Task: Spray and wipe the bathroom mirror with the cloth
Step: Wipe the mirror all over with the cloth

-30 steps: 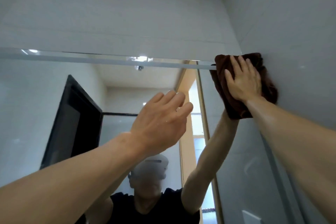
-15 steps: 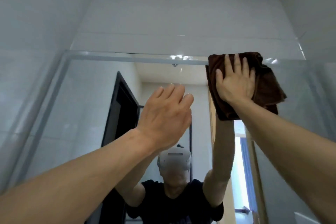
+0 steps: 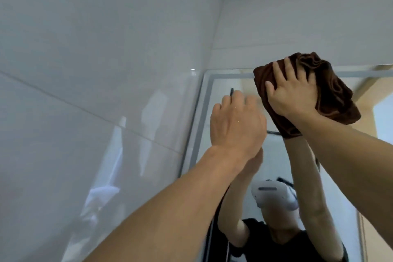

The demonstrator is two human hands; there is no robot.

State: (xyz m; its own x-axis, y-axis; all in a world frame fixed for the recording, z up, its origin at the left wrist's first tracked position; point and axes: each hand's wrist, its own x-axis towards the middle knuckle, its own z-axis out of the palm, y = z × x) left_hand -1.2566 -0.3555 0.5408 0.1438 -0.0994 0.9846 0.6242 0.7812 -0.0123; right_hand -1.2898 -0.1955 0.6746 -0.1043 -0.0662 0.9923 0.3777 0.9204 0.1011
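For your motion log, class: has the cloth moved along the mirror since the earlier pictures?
Yes. The cloth, pressed flat by the right hand, has slid left along the mirror's top edge, from the right corner towards the left one.

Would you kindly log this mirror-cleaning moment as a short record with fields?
right hand: palm flat, pressing the cloth to the glass
cloth: brown, bunched, at the mirror's top edge
left hand: empty, fingers loosely open, raised near the glass
mirror: pale frame, top left corner in view
spray bottle: not in view
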